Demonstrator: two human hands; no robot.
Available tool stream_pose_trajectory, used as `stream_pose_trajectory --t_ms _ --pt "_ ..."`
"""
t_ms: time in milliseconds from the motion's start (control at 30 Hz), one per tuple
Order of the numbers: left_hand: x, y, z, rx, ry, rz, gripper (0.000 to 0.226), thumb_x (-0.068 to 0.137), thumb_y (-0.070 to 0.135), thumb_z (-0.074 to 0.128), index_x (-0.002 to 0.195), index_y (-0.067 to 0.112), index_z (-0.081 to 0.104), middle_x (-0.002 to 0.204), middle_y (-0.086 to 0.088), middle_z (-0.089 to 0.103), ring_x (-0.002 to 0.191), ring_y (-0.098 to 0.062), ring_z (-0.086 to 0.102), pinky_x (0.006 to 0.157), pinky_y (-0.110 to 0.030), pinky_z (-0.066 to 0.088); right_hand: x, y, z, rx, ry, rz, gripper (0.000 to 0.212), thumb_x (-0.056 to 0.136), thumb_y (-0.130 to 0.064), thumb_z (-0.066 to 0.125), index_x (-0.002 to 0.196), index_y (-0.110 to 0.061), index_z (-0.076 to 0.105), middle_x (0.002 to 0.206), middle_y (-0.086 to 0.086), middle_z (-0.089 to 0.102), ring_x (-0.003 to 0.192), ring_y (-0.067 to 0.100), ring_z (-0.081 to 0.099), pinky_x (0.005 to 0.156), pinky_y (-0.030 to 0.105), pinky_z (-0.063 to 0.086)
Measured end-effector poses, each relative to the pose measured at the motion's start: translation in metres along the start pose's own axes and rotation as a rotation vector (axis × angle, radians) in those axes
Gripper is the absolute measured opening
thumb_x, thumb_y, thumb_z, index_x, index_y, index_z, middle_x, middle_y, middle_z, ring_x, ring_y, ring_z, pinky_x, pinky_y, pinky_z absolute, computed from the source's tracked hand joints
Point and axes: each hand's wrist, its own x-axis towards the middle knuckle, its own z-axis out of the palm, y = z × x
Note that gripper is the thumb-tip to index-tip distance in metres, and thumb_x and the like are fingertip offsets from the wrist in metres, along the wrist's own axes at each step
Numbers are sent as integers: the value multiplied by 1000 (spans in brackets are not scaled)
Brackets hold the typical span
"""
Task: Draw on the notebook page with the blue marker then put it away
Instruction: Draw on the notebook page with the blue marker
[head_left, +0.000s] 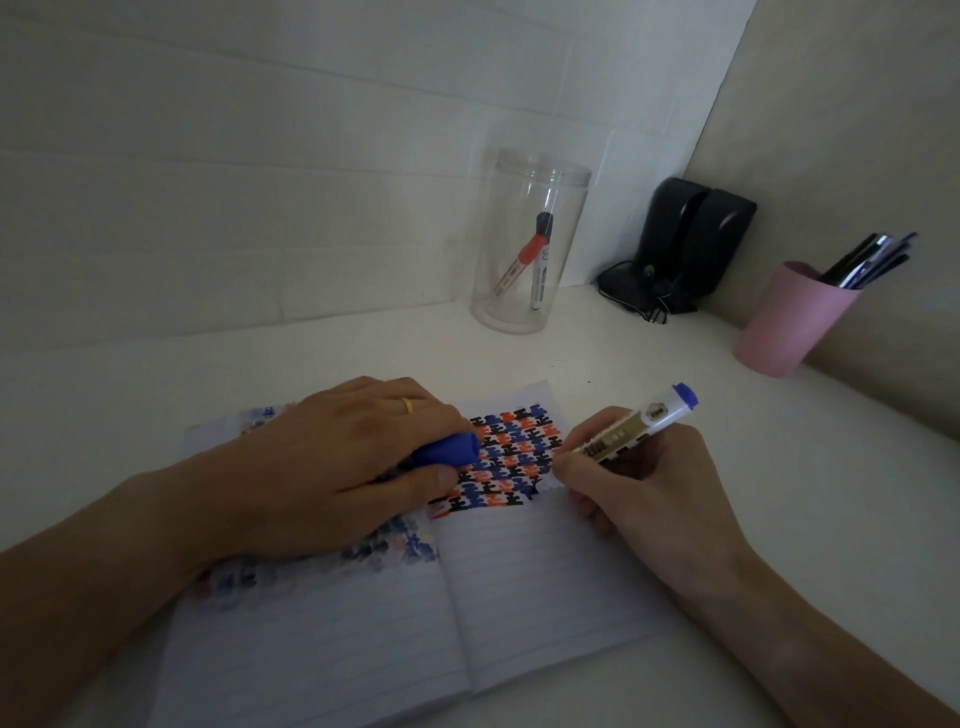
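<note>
An open lined notebook (519, 587) lies on the white desk in front of me. Its right page carries rows of small blue, red and black shapes (511, 457). My right hand (639, 483) grips the blue marker (631, 431), tip down on the page at the end of the lowest row, its blue end pointing up and right. My left hand (337, 462) rests flat on the left page and holds the marker's blue cap (449, 449) between thumb and fingers.
A clear plastic jar (530, 244) with a red and a black marker stands at the back by the wall. Two black speakers (685, 239) sit in the corner. A pink cup (789, 319) of pens stands at the right.
</note>
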Motion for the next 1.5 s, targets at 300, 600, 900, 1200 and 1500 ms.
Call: stream_pose_trajectory --t_ms 300,600,900,1200,1500 --pt "1 0 1 -3 1 -2 34 98 55 35 122 39 53 108 20 58 99 1 51 89 -15 33 1 0 0 28 0 3 6 76 -14 76 71 -15 73 57 1 68 53 13 62 55 33 54" --pt "1 1 0 4 -4 -3 35 98 55 36 124 38 53 107 20 57 99 0 51 90 -17 34 0 -2 0 -17 -33 -28 8 76 -11 77 71 -15 74 58 3 68 53 14 62 54 31 55" --pt "0 0 0 3 5 8 35 98 55 35 121 37 54 107 19 59 98 1 51 89 -14 32 -1 -3 2 -60 -13 -9 6 74 -15 77 69 -16 73 56 -2 68 51 7 62 54 22 51" --pt "0 0 1 -5 2 -5 36 98 59 29 117 39 52 105 21 56 96 3 49 87 -12 32 2 -3 -1 112 89 76 12 82 -15 75 72 -8 73 53 -2 66 48 5 58 51 21 48" --pt "-4 -2 7 103 41 -33 44 101 53 26 130 30 50 128 11 59 114 -7 51 96 -24 37 6 -11 -5 666 -33 117 36 80 -25 66 107 -4 78 83 16 75 73 20 70 61 25 54"
